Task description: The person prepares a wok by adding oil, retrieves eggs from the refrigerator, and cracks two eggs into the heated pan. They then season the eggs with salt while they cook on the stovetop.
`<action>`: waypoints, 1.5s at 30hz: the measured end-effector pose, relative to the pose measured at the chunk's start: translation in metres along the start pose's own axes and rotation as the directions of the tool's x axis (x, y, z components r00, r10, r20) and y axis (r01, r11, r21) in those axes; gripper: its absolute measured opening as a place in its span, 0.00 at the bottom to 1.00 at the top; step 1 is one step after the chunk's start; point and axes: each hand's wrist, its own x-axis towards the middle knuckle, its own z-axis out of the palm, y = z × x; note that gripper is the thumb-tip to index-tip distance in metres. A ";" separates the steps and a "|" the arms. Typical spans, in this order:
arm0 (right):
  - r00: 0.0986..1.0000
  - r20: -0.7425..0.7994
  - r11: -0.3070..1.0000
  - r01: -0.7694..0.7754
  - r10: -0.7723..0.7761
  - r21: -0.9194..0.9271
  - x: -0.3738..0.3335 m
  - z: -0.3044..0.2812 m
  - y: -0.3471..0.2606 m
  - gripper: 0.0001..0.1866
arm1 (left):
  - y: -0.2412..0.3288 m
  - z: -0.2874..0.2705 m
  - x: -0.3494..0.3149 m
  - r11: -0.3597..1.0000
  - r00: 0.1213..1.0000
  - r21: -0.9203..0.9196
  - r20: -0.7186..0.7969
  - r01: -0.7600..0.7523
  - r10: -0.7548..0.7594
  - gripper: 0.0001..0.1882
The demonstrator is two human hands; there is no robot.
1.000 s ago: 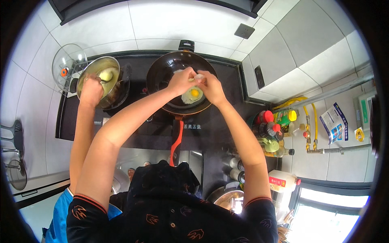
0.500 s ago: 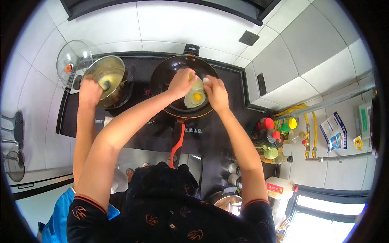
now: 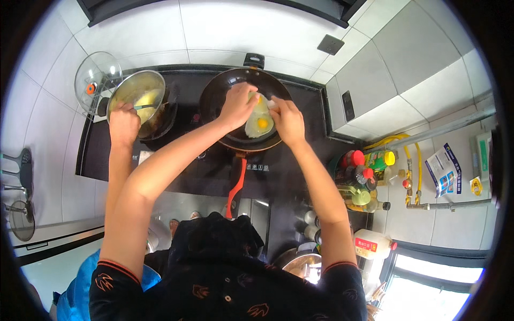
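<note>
Both my hands hang over a dark wok (image 3: 225, 85) on the black hob. My left hand (image 3: 239, 107) is closed, fingertips bent inward; what they hold, if anything, is hidden. Facing it, my right hand (image 3: 288, 119) pinches a whitish piece of eggshell (image 3: 271, 103). Below and between them, raw egg (image 3: 256, 130) lies in the wok, its whites setting around a yellow yolk (image 3: 263, 123). A second yolk (image 3: 261, 100) shows partly beside my left fingertips. The wok's red-and-black handle (image 3: 235, 188) points toward me.
At left, another person's hand (image 3: 124, 124) grips a utensil inside a metal pot (image 3: 156, 77) with yellowish contents. A glass lid (image 3: 99, 72) leans behind it. Bottles with red caps (image 3: 357, 157) crowd the right side; a yellow hose (image 3: 408, 155) runs along the wall.
My hands remain over the wok, the right fingers slightly lower at the eggshell. The other person's hand has shifted in the pot, and its utensil shows more. The view has shifted slightly.
</note>
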 end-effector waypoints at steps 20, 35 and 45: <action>0.992 0.111 0.998 -0.068 0.065 0.020 -0.013 -0.028 -0.016 0.18 | 0.019 -0.010 -0.008 0.970 0.962 0.150 0.166 0.192 -0.216 0.24; 0.997 0.071 0.995 -0.045 0.039 0.092 -0.019 -0.039 -0.017 0.20 | 0.036 -0.003 -0.009 0.973 0.965 0.112 0.148 0.199 -0.215 0.25; 0.997 -0.037 0.992 -0.070 0.074 0.110 -0.007 -0.019 -0.026 0.23 | 0.027 -0.022 -0.019 0.968 0.960 0.115 0.145 0.225 -0.240 0.27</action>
